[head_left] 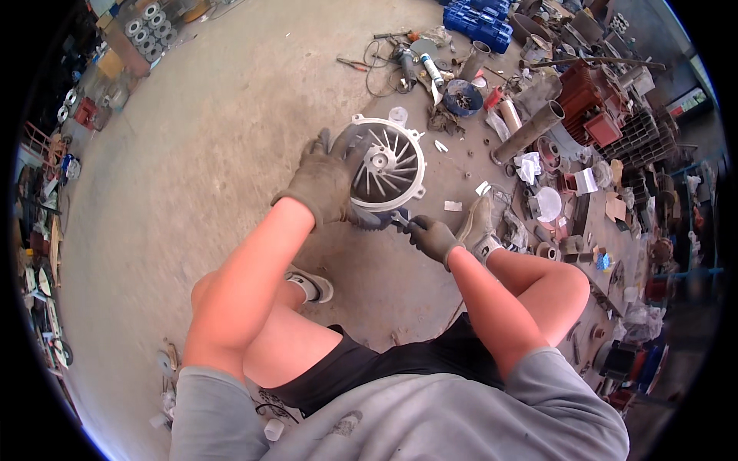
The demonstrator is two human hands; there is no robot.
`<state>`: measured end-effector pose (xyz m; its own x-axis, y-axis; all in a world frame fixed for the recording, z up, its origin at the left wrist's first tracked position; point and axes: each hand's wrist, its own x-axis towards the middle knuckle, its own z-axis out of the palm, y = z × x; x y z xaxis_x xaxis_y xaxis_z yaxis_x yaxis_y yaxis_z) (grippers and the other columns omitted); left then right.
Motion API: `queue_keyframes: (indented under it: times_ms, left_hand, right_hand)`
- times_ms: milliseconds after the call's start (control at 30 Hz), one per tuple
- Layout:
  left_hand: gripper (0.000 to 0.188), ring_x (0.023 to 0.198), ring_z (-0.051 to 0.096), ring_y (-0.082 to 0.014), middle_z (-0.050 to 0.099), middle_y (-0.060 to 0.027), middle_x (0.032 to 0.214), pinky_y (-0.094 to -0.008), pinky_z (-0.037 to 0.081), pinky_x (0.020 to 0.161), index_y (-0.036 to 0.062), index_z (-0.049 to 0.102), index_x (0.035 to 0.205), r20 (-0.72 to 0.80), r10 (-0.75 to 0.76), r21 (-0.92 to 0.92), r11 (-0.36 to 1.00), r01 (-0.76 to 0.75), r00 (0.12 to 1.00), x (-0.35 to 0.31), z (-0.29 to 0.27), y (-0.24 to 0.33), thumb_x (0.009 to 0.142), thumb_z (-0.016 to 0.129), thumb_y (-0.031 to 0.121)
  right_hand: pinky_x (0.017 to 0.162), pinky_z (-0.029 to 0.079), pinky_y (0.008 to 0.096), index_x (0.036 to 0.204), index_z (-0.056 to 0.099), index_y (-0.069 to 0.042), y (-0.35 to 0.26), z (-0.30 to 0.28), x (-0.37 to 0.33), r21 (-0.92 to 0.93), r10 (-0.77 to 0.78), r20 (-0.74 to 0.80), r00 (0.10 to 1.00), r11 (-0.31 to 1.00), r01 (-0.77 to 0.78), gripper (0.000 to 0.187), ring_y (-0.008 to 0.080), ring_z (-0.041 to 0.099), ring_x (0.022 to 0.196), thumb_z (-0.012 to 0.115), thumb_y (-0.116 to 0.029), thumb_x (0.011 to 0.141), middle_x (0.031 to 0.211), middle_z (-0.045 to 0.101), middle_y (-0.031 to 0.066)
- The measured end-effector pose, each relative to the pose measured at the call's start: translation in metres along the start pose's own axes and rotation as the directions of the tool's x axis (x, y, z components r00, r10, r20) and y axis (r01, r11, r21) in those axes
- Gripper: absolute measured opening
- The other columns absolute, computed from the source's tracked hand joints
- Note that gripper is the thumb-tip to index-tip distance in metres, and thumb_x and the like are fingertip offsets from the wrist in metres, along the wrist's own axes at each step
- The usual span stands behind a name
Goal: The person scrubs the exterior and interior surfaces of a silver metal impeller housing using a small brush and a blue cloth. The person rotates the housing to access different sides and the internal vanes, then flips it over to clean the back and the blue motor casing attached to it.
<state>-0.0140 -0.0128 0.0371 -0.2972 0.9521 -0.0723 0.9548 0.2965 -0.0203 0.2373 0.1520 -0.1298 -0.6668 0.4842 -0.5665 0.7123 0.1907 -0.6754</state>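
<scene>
A motor (388, 203) stands on the floor between my feet, its pale, lugged end ring facing up. Inside that ring is a fan (380, 160) with straight radial blades round a central hub. My left hand (321, 178), in a dark work glove, grips the ring's left side, fingers along the rim. The motor's lower body shows dark and bluish below the ring, partly hidden. In my gloved right hand (433, 237) is a small metal wrench (399, 219), its head against the motor's near side. What the wrench's jaw engages is too small to make out.
Beyond the motor lie an angle grinder (406, 64) with its cord and a blue bowl (462, 97) of small parts. A steel pipe (530, 132), red castings (588, 100) and scrap crowd the right. Blue motors (477, 24) sit far off; metal rings (150, 32) are stacked far left.
</scene>
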Motion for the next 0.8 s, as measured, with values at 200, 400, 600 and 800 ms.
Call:
queue_keyframes:
  times_ms: [200, 400, 600, 800]
  left_hand:
    - [0.156, 0.17, 0.016, -0.058, 0.012, -0.0247, 0.188, -0.0591, 0.024, 0.139, 0.0098, 0.018, 0.182, 0.261, -0.008, 0.032, 0.999, 0.0, 0.965, 0.007, 0.008, 0.004, 0.065, 0.093, 0.081]
    - [0.131, 0.17, 0.024, -0.0508, 0.025, -0.0241, 0.184, -0.0575, 0.023, 0.139, 0.0079, 0.025, 0.18, 0.135, 0.019, -0.017, 1.0, -0.017, 0.991, 0.008, 0.019, -0.012, 0.08, 0.088, 0.066]
    - [0.128, 0.169, 0.028, -0.0466, 0.03, -0.0192, 0.183, -0.0529, 0.023, 0.14, 0.005, 0.021, 0.18, 0.19, -0.01, 0.035, 0.999, 0.003, 0.982, 0.019, 0.016, -0.009, 0.084, 0.086, 0.061]
    - [0.131, 0.154, 0.05, -0.0464, 0.036, -0.0181, 0.179, -0.0483, 0.045, 0.129, 0.0062, 0.022, 0.18, 0.113, 0.06, -0.119, 0.992, -0.046, 0.992, 0.016, 0.015, -0.016, 0.081, 0.088, 0.062]
  right_hand:
    - [0.104, 0.058, 0.0503, 0.129, 0.081, -0.013, -0.039, -0.05, 0.02, -0.414, 0.027, 0.008, 1.0, 0.91, -0.021, 0.042, 0.04, 0.078, 0.115, 0.061, -0.045, 0.112, 0.118, 0.083, 0.0199]
    - [0.105, 0.059, 0.0494, 0.129, 0.083, -0.017, -0.053, -0.083, 0.077, -0.706, -0.096, 0.218, 0.971, 0.672, 0.225, 0.044, 0.0396, 0.077, 0.115, 0.069, -0.052, 0.107, 0.124, 0.083, 0.0162]
    - [0.107, 0.059, 0.0494, 0.134, 0.08, -0.015, -0.053, -0.091, 0.108, -0.747, -0.126, 0.366, 0.922, 0.552, 0.372, 0.049, 0.0426, 0.075, 0.12, 0.071, -0.053, 0.105, 0.13, 0.082, 0.0182]
    - [0.109, 0.058, 0.0488, 0.137, 0.079, -0.018, -0.07, -0.092, 0.093, -0.739, -0.161, 0.332, 0.929, 0.568, 0.362, 0.046, 0.0429, 0.074, 0.123, 0.069, -0.051, 0.106, 0.132, 0.081, 0.0173]
